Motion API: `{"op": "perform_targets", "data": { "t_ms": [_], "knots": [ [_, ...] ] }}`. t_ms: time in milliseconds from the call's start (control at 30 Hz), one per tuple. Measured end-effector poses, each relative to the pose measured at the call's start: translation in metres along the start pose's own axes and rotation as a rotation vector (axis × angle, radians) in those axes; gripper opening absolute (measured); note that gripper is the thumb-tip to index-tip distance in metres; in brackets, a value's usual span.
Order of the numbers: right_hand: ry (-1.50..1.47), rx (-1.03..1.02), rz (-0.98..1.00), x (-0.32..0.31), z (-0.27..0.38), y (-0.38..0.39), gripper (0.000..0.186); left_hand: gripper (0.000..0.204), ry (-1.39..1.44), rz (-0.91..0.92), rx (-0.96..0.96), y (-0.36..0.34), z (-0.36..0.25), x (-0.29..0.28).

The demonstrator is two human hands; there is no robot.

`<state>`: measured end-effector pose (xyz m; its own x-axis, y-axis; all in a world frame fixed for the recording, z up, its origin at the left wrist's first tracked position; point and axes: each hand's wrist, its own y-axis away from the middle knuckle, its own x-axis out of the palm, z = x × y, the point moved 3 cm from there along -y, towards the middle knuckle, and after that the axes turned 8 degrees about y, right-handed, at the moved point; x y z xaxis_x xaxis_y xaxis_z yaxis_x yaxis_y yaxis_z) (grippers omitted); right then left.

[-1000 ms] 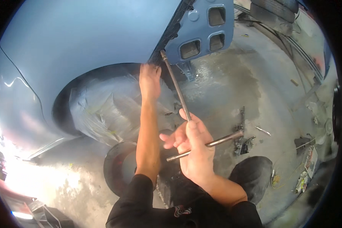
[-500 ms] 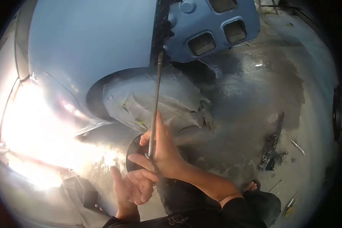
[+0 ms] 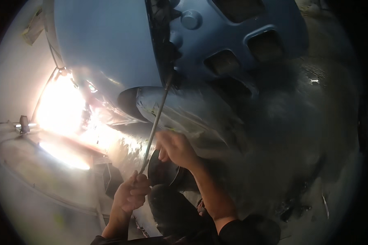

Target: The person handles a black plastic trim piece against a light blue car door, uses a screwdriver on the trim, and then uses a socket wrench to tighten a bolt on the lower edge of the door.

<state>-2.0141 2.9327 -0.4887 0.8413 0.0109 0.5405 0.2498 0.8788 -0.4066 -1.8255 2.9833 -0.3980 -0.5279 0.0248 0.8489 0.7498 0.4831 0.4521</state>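
My left hand (image 3: 131, 192) is closed round the lower end of a long metal rod (image 3: 157, 118). The rod slants up and slightly right, and its far end meets the dark edge strip (image 3: 161, 45) between two blue vehicle panels. That contact point is too dim to make out. Just right of the rod hovers my right hand (image 3: 176, 149), apart from it, fingers loosely bent and somewhat blurred, with nothing visible in them. The smooth blue panel (image 3: 106, 41) lies left of the strip; the blue panel with square cutouts (image 3: 192, 53) lies right of it.
Below the panels a wheel draped in pale sheeting (image 3: 184, 112) bulges out. A glaring work light (image 3: 63, 108) shines at left. Beneath my hands is a dark round object (image 3: 163, 167). Dark parts (image 3: 290, 210) and a thin tool (image 3: 325, 206) lie on the floor at lower right.
My left hand has gone from open beside the rod to gripping its lower end. My right hand has come off the rod. The rod tilts more, its bottom end further left.
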Motion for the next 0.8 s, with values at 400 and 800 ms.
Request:
{"op": "perform_targets", "data": {
  "t_ms": [400,800],
  "knots": [
    [0.095,-0.461,-0.415,-0.006,0.003,-0.073,0.023,0.043,0.326,0.064,0.229,-0.015,0.009,-0.005],
    [-0.517,-0.036,0.078,-0.01,0.054,-0.065,0.031,0.019,-1.859,-0.66,1.346,-0.013,0.005,-0.01]
  ]
}}
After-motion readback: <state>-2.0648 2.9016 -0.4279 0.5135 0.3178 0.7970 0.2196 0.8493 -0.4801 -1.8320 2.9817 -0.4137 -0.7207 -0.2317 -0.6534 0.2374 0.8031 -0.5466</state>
